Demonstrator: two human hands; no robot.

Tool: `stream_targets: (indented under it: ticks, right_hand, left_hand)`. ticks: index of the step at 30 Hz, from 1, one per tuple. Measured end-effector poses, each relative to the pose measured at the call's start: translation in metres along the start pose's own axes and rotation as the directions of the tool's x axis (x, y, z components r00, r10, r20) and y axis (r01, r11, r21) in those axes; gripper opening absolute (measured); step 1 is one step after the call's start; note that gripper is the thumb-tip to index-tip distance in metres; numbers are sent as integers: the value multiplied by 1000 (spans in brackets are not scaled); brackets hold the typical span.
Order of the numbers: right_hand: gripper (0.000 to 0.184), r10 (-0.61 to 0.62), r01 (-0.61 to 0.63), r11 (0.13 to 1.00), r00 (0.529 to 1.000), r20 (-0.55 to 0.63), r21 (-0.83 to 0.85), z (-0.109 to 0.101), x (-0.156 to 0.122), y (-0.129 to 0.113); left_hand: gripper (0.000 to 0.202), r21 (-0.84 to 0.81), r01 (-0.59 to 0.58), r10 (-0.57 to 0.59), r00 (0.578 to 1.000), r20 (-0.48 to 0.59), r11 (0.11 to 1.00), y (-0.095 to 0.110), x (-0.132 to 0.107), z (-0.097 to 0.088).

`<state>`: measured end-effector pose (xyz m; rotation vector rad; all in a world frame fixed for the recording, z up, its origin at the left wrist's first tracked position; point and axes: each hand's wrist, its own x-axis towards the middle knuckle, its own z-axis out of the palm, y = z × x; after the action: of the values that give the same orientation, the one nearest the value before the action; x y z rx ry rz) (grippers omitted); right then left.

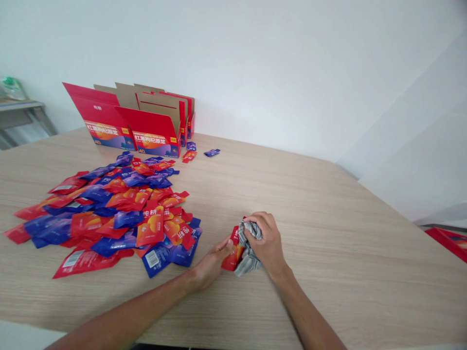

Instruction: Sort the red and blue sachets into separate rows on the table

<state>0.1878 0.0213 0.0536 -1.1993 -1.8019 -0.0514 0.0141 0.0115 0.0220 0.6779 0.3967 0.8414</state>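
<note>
My right hand (268, 240) is closed around a crumpled grey striped cloth (249, 257) and presses it onto a red pouch (233, 255) lying on the wooden table (328, 243). My left hand (211, 262) lies on the table at the pouch's left edge, its fingertips pinching or steadying that pouch. A big heap of red and blue pouches (120, 214) spreads just to the left of my left hand.
Open red cardboard boxes (146, 124) stand at the table's far left edge, with a few stray pouches (200, 153) beside them. A red item (448, 240) sits beyond the table's right edge. A grey shelf (18, 114) stands at the far left.
</note>
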Motion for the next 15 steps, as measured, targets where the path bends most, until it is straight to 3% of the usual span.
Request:
stream_targets:
  ticks: [3, 7, 12, 15]
  right_hand:
    - [20, 9, -9, 1000, 1000, 8, -6, -1, 0, -1]
    - [21, -72, 70, 997, 988, 134, 21, 2, -2, -9]
    - [21, -238, 216, 971, 920, 312, 101, 12, -7, -19]
    - [22, -260, 235, 965, 899, 351, 114, 16, -9, -22]
  left_hand:
    - [39, -23, 3, -3, 1000, -1, 1000, 0, 1, 1]
    - [35, -93, -58, 52, 996, -71, 994, -2, 7, -6]
    - [31, -147, -116, 89, 980, -178, 982, 7, 11, -14]
    - [29, -147, -137, 105, 973, -204, 980, 12, 12, -14]
